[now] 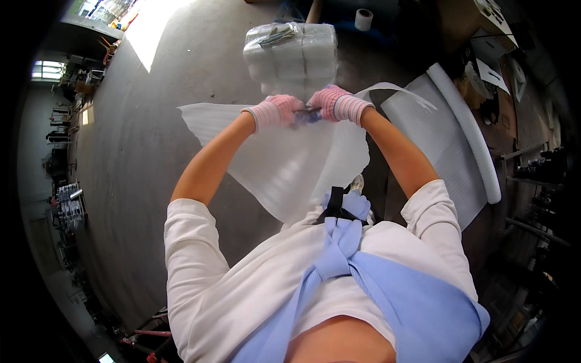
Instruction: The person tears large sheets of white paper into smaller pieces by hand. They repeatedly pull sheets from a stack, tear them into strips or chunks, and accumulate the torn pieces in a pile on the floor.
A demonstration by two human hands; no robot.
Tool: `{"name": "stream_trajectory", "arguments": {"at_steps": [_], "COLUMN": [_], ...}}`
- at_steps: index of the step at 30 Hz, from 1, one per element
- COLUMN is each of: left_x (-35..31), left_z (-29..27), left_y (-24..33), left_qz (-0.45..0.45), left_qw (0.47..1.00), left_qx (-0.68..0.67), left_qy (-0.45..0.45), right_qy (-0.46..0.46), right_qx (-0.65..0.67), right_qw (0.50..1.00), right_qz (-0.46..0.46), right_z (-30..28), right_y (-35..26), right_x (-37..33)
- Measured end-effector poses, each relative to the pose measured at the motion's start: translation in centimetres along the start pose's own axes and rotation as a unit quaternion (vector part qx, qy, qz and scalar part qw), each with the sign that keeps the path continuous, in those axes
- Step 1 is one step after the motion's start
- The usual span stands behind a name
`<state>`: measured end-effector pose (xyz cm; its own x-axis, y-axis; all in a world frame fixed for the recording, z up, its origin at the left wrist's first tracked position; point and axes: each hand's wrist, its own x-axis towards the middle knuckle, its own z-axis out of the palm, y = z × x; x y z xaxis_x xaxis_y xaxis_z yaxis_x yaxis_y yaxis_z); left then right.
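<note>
White sheet [272,158] spread at six o'clock from our left hand [277,112] and right hand [334,104], both pinching a small bluish thing [311,116]; gentle and steady seemed best.

No txt, nos. or signs legible anywhere in view. White sheet [488,70], upper R, has a dark streak on it, poss. print or just a small obj., too tiny to tell. Lit screen [106,358] at btm-L rim: content unreadable, too small & cut off by the edge of pic.
</note>
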<state>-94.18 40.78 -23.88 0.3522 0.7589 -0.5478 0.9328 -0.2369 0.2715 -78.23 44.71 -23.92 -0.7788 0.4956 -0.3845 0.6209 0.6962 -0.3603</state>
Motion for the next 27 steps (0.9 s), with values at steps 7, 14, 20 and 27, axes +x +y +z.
{"name": "stream_trajectory", "arguments": {"at_steps": [7,14,20,27], "left_x": [-0.6,3.2,3.6,1.9], "left_z": [1.6,6.1,4.9,3.2], "left_y": [1.9,-0.6,-2.6,-3.1], "left_qz": [0.014,-0.041,-0.094,-0.074], "left_qw": [0.974,0.760,0.949,0.979], "left_qx": [-0.211,-0.624,-0.206,-0.138], "left_qy": [0.085,0.178,0.218,0.130], "right_qy": [0.056,0.275,0.092,0.064], "right_qx": [0.425,-0.018,0.218,0.078], "right_qw": [0.896,0.961,0.966,0.994], "right_qz": [-0.114,0.015,0.103,0.038], "right_z": [7.4,4.5,4.3,3.6], "right_y": [3.6,-0.8,-0.9,-1.0], "right_x": [0.3,-2.4,-1.5,-4.1]}}
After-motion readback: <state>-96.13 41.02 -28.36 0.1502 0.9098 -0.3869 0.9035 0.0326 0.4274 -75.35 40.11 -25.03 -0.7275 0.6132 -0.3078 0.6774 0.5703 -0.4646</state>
